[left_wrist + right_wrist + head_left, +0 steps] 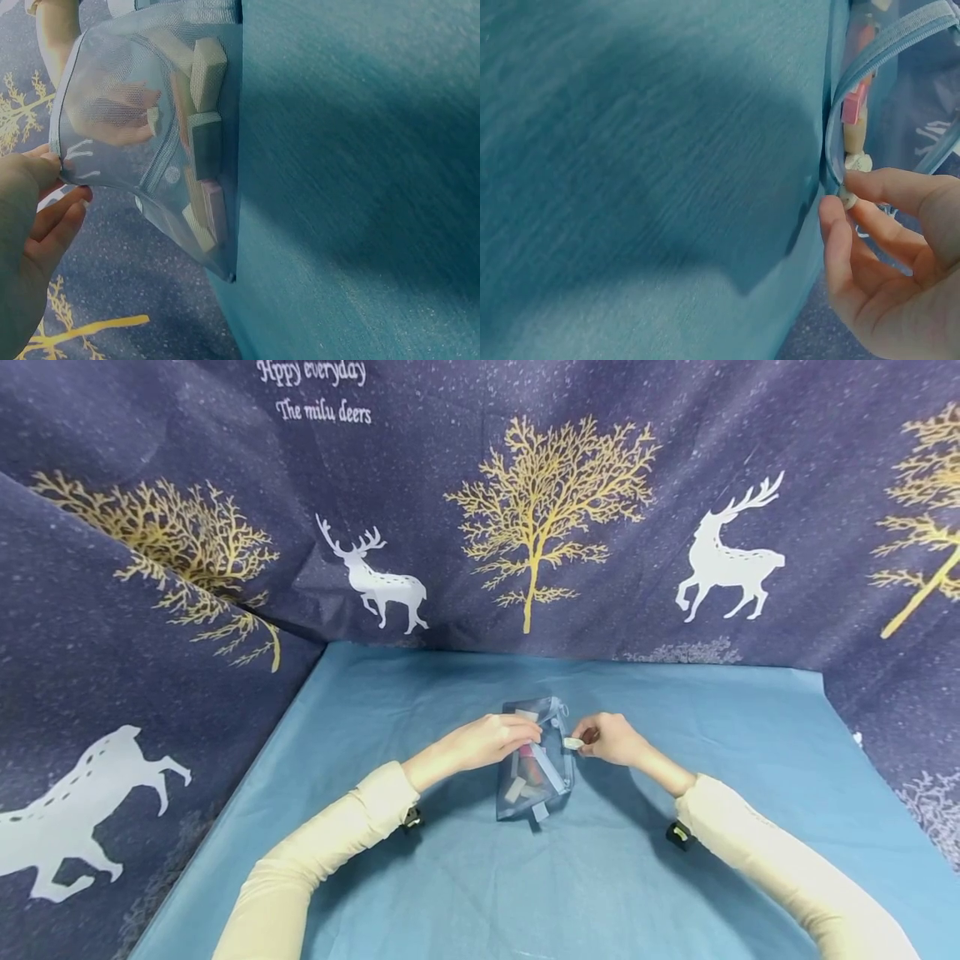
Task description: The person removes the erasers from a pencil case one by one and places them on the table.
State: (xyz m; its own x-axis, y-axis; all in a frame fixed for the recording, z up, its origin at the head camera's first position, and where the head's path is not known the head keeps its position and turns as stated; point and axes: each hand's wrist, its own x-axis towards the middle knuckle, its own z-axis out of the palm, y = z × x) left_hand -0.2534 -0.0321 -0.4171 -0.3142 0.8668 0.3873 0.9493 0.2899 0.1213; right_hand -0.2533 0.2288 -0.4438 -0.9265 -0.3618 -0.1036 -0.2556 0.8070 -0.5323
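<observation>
— Centrally, what lies between the person's two hands?

— A translucent blue mesh pouch with a pale blue zip (506, 781), resting on a tabletop covered in blue cloth (540, 893). The left hand (495, 739) touches it from the left side; the right hand (611, 739) is at its right rim.

— How is each hand disposed?

— The left hand pinches the pouch's rim between thumb and fingers, and the left wrist view shows that rim raised off the tabletop. The right hand pinches a small, rounded, whitish piece (572, 743) at its fingertips.

— Where is this piece relative to the pouch?

— At the right rim of the mouth, just beside the zip edge. Whether any of it has passed inside cannot be told.

— And the contents?

— Through the mesh, a pale oblong block (208, 75), a grey-green block (205, 146) and a pink block (216, 214) are seen along the base. The right wrist view adds a tan cylindrical piece (855, 135).

— What borders the scene?

— Cream sleeves (360, 822) below, and behind, a dark blue fabric backdrop (435, 435) printed with golden trees and white deer.
</observation>
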